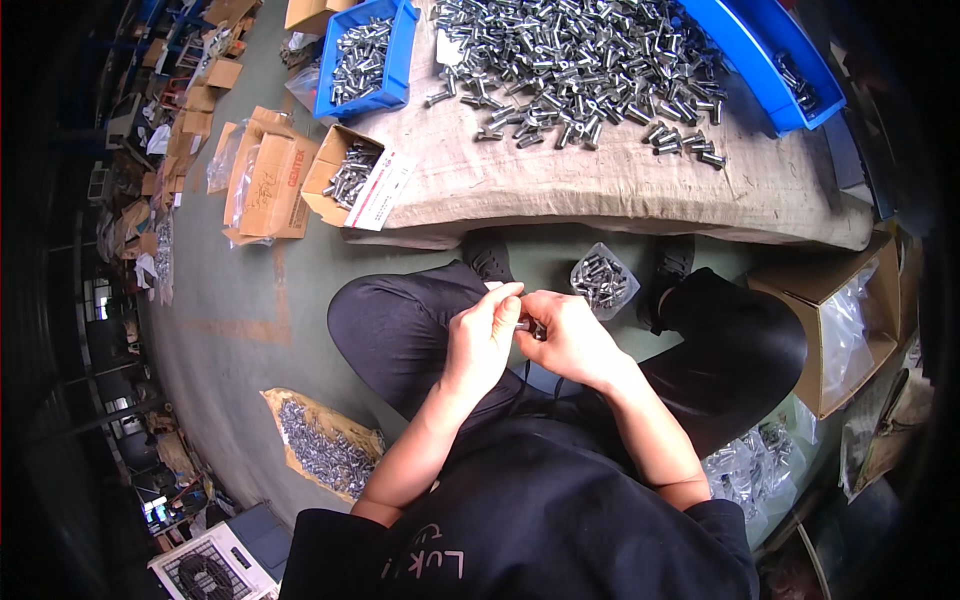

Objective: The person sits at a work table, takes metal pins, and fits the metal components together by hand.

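Observation:
My left hand (485, 338) and my right hand (575, 340) meet over my lap, fingers closed together. Between them shows part of a small shiny metal bolt (527, 325); the fingers cover most of it, and its darker end lies by my right fingers. Just beyond my right hand, a clear plastic container (631, 290) full of similar bolts stands on the floor between my feet. Ahead, a big heap of loose metal bolts (580, 70) is spread over a cloth-covered table (450, 190).
Blue bins (402, 75) with bolts stand at the table's far left and far right. Cardboard boxes (270, 185) sit left of the table, and a box with plastic lining (815, 330) at right. Small metal parts (325, 445) lie on yellowish sheeting at left; plastic bags (755, 465) lie at right.

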Action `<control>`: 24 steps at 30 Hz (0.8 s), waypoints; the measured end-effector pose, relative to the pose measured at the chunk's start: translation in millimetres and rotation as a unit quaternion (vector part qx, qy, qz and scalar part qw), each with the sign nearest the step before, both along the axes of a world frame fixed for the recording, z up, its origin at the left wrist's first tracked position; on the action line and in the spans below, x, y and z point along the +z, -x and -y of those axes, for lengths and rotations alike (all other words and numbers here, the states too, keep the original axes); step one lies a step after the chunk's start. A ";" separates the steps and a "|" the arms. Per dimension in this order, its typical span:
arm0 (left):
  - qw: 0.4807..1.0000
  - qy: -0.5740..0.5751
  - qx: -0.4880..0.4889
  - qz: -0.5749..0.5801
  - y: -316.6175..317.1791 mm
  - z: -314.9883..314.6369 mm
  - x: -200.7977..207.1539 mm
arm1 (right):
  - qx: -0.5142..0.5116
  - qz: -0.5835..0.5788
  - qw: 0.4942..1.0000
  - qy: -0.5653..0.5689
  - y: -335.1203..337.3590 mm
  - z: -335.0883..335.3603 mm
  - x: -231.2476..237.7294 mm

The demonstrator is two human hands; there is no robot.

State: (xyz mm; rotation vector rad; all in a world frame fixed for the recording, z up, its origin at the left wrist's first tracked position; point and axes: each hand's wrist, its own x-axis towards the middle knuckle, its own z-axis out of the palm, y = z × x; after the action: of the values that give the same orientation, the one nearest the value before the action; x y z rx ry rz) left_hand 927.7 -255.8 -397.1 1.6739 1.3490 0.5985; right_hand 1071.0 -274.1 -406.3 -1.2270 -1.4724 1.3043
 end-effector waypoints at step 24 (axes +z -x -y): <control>0.839 0.253 0.068 0.476 0.2 -9.7 25.4 | -0.041 -0.354 0.933 0.041 10.0 8.7 -11.8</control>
State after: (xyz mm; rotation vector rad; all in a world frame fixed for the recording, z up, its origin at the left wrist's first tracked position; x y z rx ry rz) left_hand 927.5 -246.1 -371.8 0.6538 0.7622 0.8975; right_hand 1060.9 -282.8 -418.1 -0.7253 -0.8426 1.5437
